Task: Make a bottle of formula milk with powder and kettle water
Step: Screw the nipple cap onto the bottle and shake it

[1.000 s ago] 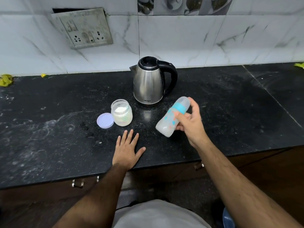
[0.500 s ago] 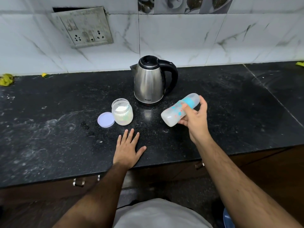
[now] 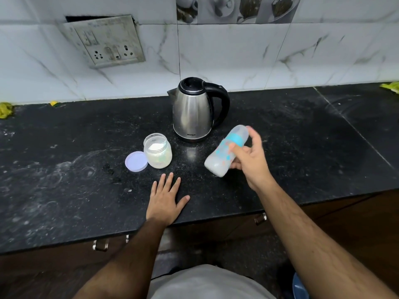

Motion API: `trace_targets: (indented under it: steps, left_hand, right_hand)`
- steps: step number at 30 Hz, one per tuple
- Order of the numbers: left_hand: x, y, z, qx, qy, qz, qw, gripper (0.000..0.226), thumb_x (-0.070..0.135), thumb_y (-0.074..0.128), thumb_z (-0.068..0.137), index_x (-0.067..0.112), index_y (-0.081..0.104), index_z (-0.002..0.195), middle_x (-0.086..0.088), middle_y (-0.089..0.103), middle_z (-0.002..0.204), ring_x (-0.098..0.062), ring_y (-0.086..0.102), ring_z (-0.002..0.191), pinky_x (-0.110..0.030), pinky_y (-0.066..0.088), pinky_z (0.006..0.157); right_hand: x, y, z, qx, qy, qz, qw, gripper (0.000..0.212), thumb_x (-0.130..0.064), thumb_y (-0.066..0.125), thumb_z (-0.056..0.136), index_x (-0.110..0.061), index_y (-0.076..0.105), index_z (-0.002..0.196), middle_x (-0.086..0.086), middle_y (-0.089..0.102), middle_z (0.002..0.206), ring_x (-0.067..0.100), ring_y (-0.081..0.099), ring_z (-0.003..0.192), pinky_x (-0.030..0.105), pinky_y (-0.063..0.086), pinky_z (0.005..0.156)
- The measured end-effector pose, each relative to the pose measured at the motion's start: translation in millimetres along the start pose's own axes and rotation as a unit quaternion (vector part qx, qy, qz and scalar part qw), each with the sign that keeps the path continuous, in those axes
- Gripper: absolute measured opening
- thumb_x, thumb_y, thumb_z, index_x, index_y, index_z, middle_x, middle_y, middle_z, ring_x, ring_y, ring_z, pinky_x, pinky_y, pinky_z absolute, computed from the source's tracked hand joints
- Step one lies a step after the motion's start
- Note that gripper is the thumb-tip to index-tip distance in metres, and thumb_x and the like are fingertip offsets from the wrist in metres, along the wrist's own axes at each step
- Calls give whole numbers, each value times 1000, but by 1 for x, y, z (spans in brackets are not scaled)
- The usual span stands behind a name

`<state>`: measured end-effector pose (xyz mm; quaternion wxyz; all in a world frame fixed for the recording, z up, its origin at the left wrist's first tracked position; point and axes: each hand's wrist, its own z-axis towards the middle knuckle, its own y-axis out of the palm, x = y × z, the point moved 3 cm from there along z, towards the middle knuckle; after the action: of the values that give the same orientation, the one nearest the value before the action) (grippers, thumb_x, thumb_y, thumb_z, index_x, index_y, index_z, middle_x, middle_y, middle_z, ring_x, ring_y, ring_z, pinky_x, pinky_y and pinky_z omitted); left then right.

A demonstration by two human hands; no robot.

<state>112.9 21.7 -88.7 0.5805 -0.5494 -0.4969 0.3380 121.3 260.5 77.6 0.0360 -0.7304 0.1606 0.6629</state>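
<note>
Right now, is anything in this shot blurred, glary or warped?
Head view: the baby bottle and the right hand gripping it are smeared by motion blur; the kettle, powder jar and flat left hand look sharp. A soft glare patch sits on the counter before the kettle. The wide lens bows the wall tiles and counter edge.

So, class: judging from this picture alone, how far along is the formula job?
Done: the powder jar stands open, its lid beside it; the bottle looks milky and capped. In hand: the right hand holds it tilted, apparently shaking. Left: setting it down, recapping the jar.
</note>
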Motion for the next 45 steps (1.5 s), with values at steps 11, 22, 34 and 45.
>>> trace_targets:
  steps: [11,22,34,45]
  left_hand:
    - [1,-2,2,2,4,-3,1000,89,75,3,84,28,18,158,0,5,168,-21,-6,155,-44,-2,125]
    - [0,-2,2,5,5,-13,1000,88,75,6,85,28,19,158,0,6,168,-21,-6,155,-45,-2,125]
    - [-3,-2,1,6,7,-17,1000,90,76,6,84,27,22,157,0,8,168,-22,-4,155,-46,0,125]
    - [-1,-5,0,-4,12,-12,1000,93,77,1,80,27,18,158,-1,5,168,-22,-6,155,-45,-3,125]
  right_hand:
    - [0,-5,3,29,-7,37,999,68,-10,61,97,-25,21,151,12,72,105,22,73,88,33,59,60]
    - [8,-1,-3,5,9,-12,1000,68,-9,61,97,-26,22,151,13,71,108,22,72,90,37,60,64]
    - [19,6,-14,-31,20,-45,998,73,-11,65,95,-29,22,151,17,71,111,27,72,95,43,60,69]
    - [15,-6,-10,45,-2,16,999,73,-13,63,96,-25,19,152,11,72,106,22,73,91,34,59,62]
